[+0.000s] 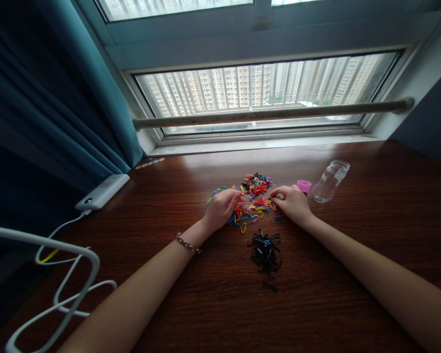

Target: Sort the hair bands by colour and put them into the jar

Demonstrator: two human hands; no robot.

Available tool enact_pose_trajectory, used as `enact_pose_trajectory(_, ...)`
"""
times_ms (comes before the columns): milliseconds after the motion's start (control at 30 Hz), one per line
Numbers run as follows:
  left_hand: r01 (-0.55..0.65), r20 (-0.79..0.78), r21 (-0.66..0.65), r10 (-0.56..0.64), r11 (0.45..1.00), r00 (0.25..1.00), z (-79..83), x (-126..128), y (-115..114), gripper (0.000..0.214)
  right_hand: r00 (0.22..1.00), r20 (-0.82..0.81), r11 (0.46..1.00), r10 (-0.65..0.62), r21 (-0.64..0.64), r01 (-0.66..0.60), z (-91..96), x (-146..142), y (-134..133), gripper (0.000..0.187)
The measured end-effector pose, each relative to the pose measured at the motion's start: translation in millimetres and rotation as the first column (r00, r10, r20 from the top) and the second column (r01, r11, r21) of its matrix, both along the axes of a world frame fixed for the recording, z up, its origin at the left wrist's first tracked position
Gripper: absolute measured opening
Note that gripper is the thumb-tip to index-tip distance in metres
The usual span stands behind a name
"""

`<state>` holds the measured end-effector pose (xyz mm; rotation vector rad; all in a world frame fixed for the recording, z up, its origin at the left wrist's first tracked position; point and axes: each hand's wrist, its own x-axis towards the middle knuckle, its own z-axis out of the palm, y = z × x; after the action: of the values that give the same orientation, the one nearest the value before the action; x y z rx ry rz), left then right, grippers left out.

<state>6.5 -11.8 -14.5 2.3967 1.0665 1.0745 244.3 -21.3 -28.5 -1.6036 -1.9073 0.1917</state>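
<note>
Small coloured rubber bands (257, 187) lie in a loose heap on the dark wooden table, with more red, yellow, pink and blue ones strewn in front. My left hand (221, 208) rests at the left side of the heap, its fingers curled together among the bands. At the right side, my right hand (293, 203) has thumb and forefinger pinched together by the bands. What either hand's fingertips hold is too small to make out. Closer to me is a separate pile of black rubber bands (265, 251), with a bit of blue in it.
Beyond my right hand stand a small pink cup-like cap (304, 185) and a clear jar (330, 181) without a lid. A white power bank (103, 191) with a white cable (68, 223) lies at the left by the blue curtain (106, 108). A window sill borders the table's far edge.
</note>
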Motion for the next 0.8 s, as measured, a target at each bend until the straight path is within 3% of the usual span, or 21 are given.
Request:
enact_pose_trajectory(167, 0.030, -0.053, 0.058, -0.027, 0.998, 0.998, -1.5, 1.2, 4.6, 0.027, 0.989, 0.135, 0.996, 0.063, 0.046, -0.070, 5.3, -1.5, -2.1, 0.014)
enact_pose_trajectory(267, 0.038, -0.170, 0.091, -0.022, 0.995, 0.985, -1.9, 2.8, 6.5, 0.032, 0.971, 0.224, 0.992, 0.083, 0.075, -0.102, 4.5, -4.2, -2.1, 0.017)
enact_pose_trajectory(367, 0.096, -0.335, 0.088, -0.062, 0.991, 0.940, 1.4, 5.5, 3.4, 0.039, 0.976, 0.206, 0.989, 0.070, 0.110, -0.094, 1.3, -7.5, -1.4, 0.019)
enact_pose_trajectory(467, 0.227, -0.480, 0.053, -0.174, 0.972, 0.860, 6.8, 7.6, -1.8, 0.045, 0.996, 0.053, 0.984, 0.071, 0.158, -0.079, 2.2, -9.7, -0.9, 0.017)
enact_pose_trajectory(533, 0.297, -0.520, 0.013, -0.248, 0.955, 0.818, 9.4, 7.7, -3.8, 0.043, 0.984, -0.154, 0.985, 0.085, 0.163, -0.059, 7.2, -9.8, -1.2, 0.014)
enact_pose_trajectory(600, 0.336, -0.502, -0.018, -0.299, 0.942, 0.812, 10.3, 6.6, -3.6, 0.039, 0.900, -0.425, 0.993, 0.102, 0.099, -0.066, 15.5, -9.7, -2.8, 0.015)
enact_pose_trajectory(667, 0.352, -0.435, -0.025, -0.327, 0.936, 0.839, 9.3, 4.8, -1.9, 0.035, 0.745, -0.655, 0.987, 0.126, 0.007, -0.161, 25.1, -10.6, -6.3, 0.020)
enact_pose_trajectory(733, 0.355, -0.336, -0.019, -0.340, 0.935, 0.878, 7.2, 2.7, 0.2, 0.033, 0.621, -0.766, 0.936, 0.170, -0.071, -0.344, 33.5, -13.5, -11.6, 0.022)
enact_pose_trajectory(800, 0.330, -0.215, -0.021, -0.326, 0.944, 0.921, 4.7, 0.7, 1.9, 0.038, 0.579, -0.776, 0.788, 0.250, -0.184, -0.588, 38.1, -17.7, -17.2, 0.024)
